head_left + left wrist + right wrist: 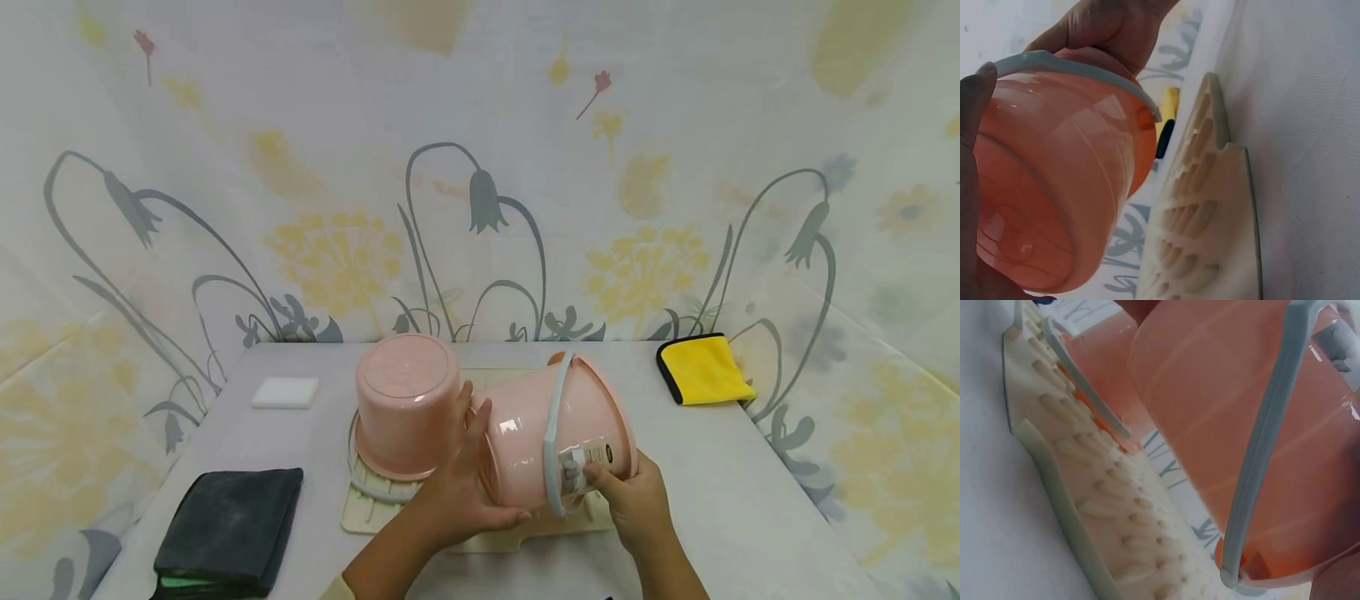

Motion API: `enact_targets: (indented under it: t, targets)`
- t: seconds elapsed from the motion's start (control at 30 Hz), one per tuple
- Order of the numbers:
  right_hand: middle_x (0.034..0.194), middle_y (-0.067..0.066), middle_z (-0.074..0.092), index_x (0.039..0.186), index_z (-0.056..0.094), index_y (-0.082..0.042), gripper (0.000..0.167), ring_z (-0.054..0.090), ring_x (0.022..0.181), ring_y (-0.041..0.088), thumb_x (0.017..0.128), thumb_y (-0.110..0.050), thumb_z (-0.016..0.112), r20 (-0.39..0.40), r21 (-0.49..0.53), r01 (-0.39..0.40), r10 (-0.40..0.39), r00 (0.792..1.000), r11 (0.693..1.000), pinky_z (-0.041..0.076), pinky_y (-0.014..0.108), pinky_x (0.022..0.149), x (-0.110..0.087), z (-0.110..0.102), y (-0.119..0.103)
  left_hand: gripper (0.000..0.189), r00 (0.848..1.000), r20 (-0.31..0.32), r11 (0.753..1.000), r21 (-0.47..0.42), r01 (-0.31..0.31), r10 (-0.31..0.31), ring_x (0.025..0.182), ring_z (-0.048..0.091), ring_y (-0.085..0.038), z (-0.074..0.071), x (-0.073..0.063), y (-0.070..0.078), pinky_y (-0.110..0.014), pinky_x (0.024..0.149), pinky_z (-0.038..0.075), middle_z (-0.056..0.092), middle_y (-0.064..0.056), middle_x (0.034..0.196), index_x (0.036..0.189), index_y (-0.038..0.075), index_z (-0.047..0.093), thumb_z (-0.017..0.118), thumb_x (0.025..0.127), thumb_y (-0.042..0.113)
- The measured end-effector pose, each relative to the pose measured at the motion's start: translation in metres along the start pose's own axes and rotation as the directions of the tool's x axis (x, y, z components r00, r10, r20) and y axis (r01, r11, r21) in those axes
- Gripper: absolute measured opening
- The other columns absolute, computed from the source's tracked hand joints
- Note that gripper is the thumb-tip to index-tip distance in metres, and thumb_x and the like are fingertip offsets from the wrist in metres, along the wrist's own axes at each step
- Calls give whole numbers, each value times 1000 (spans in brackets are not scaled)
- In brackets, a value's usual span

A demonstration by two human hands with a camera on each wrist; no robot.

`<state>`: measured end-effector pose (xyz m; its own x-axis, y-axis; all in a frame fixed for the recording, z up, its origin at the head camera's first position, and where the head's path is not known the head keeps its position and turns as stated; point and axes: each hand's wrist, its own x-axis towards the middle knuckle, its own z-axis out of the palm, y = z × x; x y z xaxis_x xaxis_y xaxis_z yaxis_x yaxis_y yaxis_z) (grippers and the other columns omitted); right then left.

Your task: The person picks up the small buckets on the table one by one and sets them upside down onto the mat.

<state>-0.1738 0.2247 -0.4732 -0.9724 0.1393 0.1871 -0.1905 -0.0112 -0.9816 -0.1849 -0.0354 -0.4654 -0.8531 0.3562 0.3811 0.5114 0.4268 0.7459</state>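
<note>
A pink plastic bucket (517,442) with a grey handle (555,442) is tilted on its side above a beige ridged drainboard (480,546), its mouth turned to the right. My right hand (637,500) grips its rim, thumb on the outer wall by the printed label (585,467). At the base, my left hand (461,492) spreads its fairly straight fingers and thumb against the bucket. Just left of it, another pink bucket (405,408) stands upside down on the drainboard, its grey handle lying around its lower edge. The right wrist view shows the drainboard's raised ridges (1110,487) below the tilted bucket.
On the white-covered table, a white sponge-like block (285,392) lies at the back left. A dark folded cloth (228,525) with a green edge is at the front left. A yellow cloth (705,371) with black trim lies at the back right. Behind hangs a flower-printed curtain (480,275).
</note>
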Motion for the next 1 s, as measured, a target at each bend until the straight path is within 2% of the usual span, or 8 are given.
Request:
enact_targets:
  t: [0.3, 0.5, 0.63, 0.77, 0.9, 1.0]
  targets:
    - [103, 5, 74, 116, 64, 6, 24, 72, 91, 12, 94, 3, 74, 2, 17, 33, -33, 999, 999, 61, 25, 79, 0, -2, 3, 153, 997, 13, 996, -43, -73, 74, 161, 7, -42, 4, 7, -5, -66, 113, 39, -18, -1, 175, 169, 29, 3, 105, 56, 36]
    - [103, 4, 74, 116, 63, 4, 24, 72, 91, 13, 95, 0, 74, 10, 20, 3, -3, 1000, 1000, 61, 26, 80, -1, -1, 4, 151, 993, -11, 993, -37, -116, 116, 158, 18, -44, 8, 8, -12, -64, 111, 43, -12, -4, 175, 168, 27, 6, 105, 55, 35]
    - [101, 5, 74, 116, 63, 7, 25, 72, 90, 13, 94, 1, 75, 11, -2, -3, 3, 1000, 1000, 61, 27, 79, -1, -1, 5, 142, 994, -24, 993, -53, -106, 105, 157, 23, -39, 8, 10, -15, -64, 113, 41, -3, -3, 175, 166, 32, 15, 104, 56, 34]
    - [102, 3, 74, 119, 62, 11, 30, 71, 90, 12, 94, 1, 75, 10, -48, -15, 16, 1000, 999, 60, 25, 80, -1, -1, 6, 135, 994, -45, 995, -33, -98, 96, 155, 28, -37, 8, 11, -17, -63, 113, 41, 5, -4, 173, 162, 33, 22, 104, 54, 37]
    - [101, 1, 74, 120, 61, 12, 32, 71, 90, 11, 94, -1, 75, 20, -89, -35, 36, 999, 995, 59, 23, 80, -1, -2, 7, 133, 995, -48, 996, -17, -90, 89, 154, 30, -35, 7, 12, -17, -62, 113, 41, 8, -5, 172, 161, 34, 24, 103, 54, 40]
    - [100, 2, 73, 117, 62, 8, 29, 70, 88, 11, 94, -2, 75, 57, -57, -14, 17, 998, 998, 59, 24, 78, -2, -5, 8, 133, 995, -41, 995, -24, -96, 95, 154, 30, -35, 6, 13, -15, -62, 114, 41, 8, -6, 171, 162, 34, 25, 103, 54, 39]
